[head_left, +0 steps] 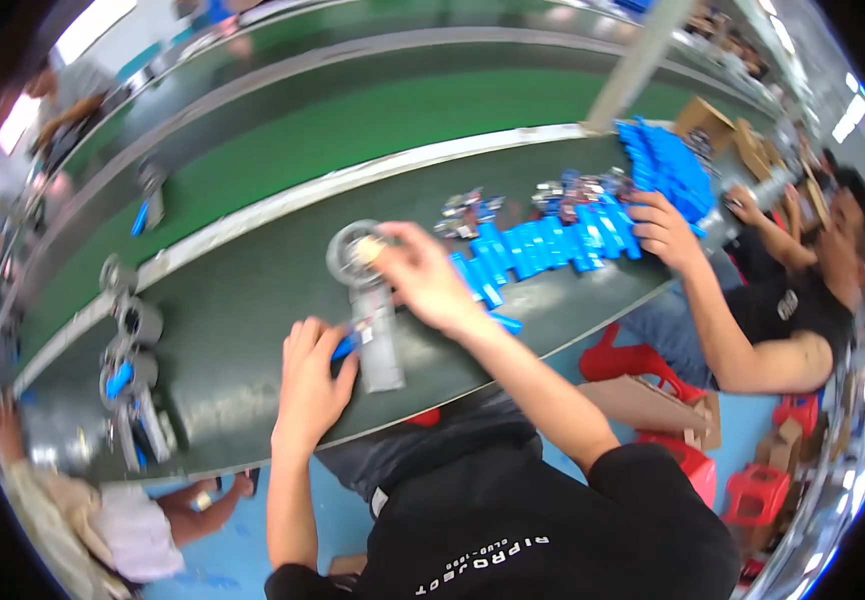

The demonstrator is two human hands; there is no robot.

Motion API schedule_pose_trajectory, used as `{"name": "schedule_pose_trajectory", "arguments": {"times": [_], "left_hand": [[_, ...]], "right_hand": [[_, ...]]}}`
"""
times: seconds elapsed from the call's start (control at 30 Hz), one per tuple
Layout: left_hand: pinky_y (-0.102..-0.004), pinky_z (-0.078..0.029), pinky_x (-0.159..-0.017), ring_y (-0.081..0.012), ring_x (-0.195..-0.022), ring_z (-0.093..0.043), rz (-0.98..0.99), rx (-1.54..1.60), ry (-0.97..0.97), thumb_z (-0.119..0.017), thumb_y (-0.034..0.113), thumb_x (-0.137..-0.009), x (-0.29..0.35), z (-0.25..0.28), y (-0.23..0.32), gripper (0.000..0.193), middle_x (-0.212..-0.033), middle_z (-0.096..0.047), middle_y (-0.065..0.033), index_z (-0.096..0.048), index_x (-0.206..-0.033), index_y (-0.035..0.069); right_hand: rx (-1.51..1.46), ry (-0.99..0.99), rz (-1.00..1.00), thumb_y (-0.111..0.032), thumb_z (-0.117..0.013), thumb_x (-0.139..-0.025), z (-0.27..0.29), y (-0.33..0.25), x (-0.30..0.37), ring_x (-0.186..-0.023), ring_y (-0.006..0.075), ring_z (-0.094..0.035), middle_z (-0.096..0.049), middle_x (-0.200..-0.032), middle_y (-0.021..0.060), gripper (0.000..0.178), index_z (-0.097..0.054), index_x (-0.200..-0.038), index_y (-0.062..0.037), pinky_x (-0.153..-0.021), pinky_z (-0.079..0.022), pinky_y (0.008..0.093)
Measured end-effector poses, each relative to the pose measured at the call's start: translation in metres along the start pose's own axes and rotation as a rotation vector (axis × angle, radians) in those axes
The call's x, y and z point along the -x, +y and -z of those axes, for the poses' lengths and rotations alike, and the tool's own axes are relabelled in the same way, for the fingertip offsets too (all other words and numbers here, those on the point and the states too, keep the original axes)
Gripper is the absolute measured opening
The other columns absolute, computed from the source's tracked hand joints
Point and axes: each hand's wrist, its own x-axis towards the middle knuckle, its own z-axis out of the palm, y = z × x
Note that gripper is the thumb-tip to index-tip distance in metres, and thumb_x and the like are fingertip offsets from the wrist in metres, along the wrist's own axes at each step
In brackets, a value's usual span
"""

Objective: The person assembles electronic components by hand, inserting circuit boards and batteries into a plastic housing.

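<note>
A grey plastic housing (380, 350) with a round ring head and a straight handle, like a hand-held fan shell, lies on the dark green worktop in front of me. My right hand (424, 282) reaches over the ring, fingertips pinched on a small cream-coloured piece (368, 250). Beside the handle, my left hand (310, 385) grips a blue cylinder (344, 346), which looks like a wrapped battery cell. Its end near the handle shows small wiring, blurred. To the right lies a row of similar blue cylinders (552, 243).
Small electronic parts (468, 213) lie behind the row. A blue heap (677, 175) is farther right, where a co-worker's hand (660, 232) touches the cylinders. More grey housings (134, 375) stand at left. A white rail (282, 198) borders the green belt (352, 110).
</note>
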Motion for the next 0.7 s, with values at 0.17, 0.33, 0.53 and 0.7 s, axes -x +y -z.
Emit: {"name": "schedule_pose_trajectory", "arguments": {"times": [0.17, 0.33, 0.53, 0.7], "left_hand": [[-0.0341, -0.044, -0.07, -0.0284, -0.075, -0.05, 0.316, 0.143, 0.047, -0.055, -0.003, -0.069, -0.004, 0.005, 0.011, 0.019, -0.083, -0.049, -0.0157, -0.046, -0.086, -0.001], [-0.0218, -0.037, -0.072, -0.0107, -0.075, -0.042, 0.155, 0.647, 0.226, -0.059, -0.002, -0.072, 0.004, 0.003, 0.015, 0.052, -0.088, -0.046, -0.003, -0.046, -0.122, 0.002], [-0.0282, -0.036, -0.055, -0.012, -0.062, -0.043, 0.017, 0.276, 0.268, -0.065, -0.004, -0.08, 0.0, -0.008, 0.006, 0.027, -0.071, -0.052, -0.005, -0.064, -0.107, -0.006], [-0.027, -0.044, -0.064, -0.0126, -0.072, -0.053, 0.164, 0.332, 0.388, -0.064, 0.001, -0.085, 0.006, -0.007, 0.009, 0.028, -0.09, -0.065, -0.0087, -0.062, -0.113, -0.005]], "right_hand": [[0.082, 0.043, 0.093, -0.037, -0.065, -0.09, -0.007, 0.008, -0.007, -0.077, 0.0097, -0.059, -0.064, -0.088, 0.0079, 0.054, -0.048, -0.127, -0.0013, -0.058, -0.049, 0.0254], [0.164, 0.103, 0.186, -0.044, -0.064, -0.088, -0.013, 0.009, -0.003, -0.079, 0.0189, -0.063, -0.065, -0.088, 0.0138, 0.055, -0.055, -0.117, 0.0006, -0.068, -0.05, 0.034], [0.546, 0.168, 0.323, -0.049, -0.058, -0.088, -0.034, 0.019, 0.004, -0.094, 0.0343, -0.058, -0.064, -0.097, 0.0171, 0.051, -0.059, -0.109, -0.0019, -0.083, -0.043, 0.0443], [0.617, 0.319, 0.554, -0.036, -0.062, -0.087, -0.034, 0.029, 0.005, -0.104, 0.0343, -0.051, -0.055, -0.11, 0.0167, 0.04, -0.059, -0.107, -0.0013, -0.086, -0.043, 0.0442]]}}
